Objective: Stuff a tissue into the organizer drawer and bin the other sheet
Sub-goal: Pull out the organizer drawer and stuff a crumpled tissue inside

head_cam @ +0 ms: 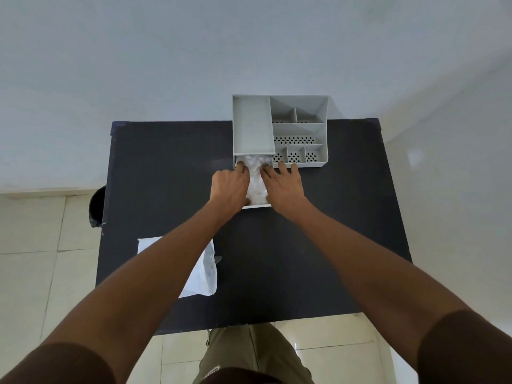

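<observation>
A grey desk organizer (279,128) with several compartments stands at the table's far edge. Its drawer (256,207) is pulled out toward me from the lower left. A crumpled white tissue (256,181) fills the drawer. My left hand (230,188) presses on the tissue's left side, fingers curled over it. On the tissue's right side rests my right hand (284,187), fingers spread, some reaching the organizer's front. A second white sheet (205,273) lies flat at the table's near left, partly hidden under my left forearm.
The black table (318,231) stands against a pale wall. A dark bin (97,206) sits on the tiled floor just past the table's left edge. My legs are at the table's near edge.
</observation>
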